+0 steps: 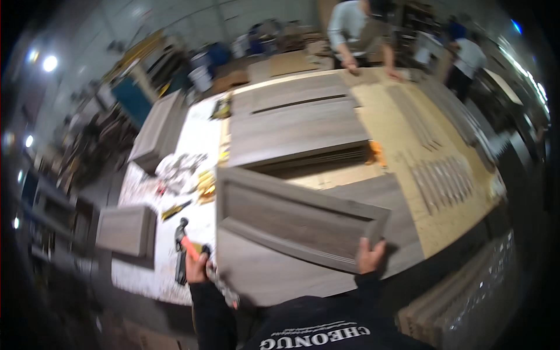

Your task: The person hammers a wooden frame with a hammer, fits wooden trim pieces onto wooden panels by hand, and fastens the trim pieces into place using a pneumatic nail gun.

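Note:
My left hand is closed around the orange-red handle of a hammer, its dark head pointing away from me. Beside it a black tool lies on the white tabletop, its kind unclear. At the near right corner of a grey-brown framed cabinet door, my right hand grips the edge, fingertips on the frame. The door lies at a slant over a flat grey wood panel, and I cannot tell whether its far edge touches the stack behind it.
Stacked panels stand beyond the door. Framed doors and a smaller panel piece sit on the left. Brass-coloured hardware and a yellow-black tool lie nearby. Wrapped strips lie right; a co-worker leans over the far edge.

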Action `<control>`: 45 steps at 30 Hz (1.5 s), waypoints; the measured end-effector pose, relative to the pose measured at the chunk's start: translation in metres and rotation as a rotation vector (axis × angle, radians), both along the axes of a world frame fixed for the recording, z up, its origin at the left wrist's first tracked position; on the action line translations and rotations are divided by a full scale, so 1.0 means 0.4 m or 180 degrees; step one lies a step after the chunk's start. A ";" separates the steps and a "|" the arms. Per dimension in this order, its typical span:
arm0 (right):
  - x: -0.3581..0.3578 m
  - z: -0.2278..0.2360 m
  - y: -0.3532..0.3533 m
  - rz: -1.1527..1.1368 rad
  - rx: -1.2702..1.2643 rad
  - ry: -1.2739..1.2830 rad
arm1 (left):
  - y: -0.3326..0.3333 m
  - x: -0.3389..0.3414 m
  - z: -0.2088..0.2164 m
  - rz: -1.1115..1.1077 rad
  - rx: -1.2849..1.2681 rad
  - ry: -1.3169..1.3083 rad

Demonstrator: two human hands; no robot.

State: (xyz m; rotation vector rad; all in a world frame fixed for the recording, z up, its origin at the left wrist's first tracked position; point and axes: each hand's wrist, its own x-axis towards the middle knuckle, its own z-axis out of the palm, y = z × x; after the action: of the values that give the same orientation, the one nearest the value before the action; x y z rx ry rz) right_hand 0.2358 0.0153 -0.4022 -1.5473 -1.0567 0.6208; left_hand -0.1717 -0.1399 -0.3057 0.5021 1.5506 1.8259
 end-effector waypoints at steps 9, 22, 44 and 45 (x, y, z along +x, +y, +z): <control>0.101 0.051 -0.056 -0.0039 -0.1140 -0.0855 | 0.035 -0.602 -0.318 0.0367 -0.0657 0.0542; 0.267 -0.051 -0.049 -0.0207 -0.2230 -0.2694 | 0.152 0.002 -0.458 -0.0753 -0.1311 0.3753; 0.285 0.103 -0.192 -0.0241 -0.1391 -0.0597 | 0.088 0.169 -0.090 -0.0206 -0.1134 0.3471; 0.296 0.150 -0.180 -0.0181 -0.1296 -0.0648 | 0.104 0.175 -0.062 -0.0174 -0.1095 0.3495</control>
State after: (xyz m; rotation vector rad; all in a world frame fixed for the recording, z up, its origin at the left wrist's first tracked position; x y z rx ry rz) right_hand 0.3541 -0.0568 -0.3421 -2.0226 -1.0770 0.6785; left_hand -0.1018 -0.0982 -0.3307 1.5026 2.4280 1.1828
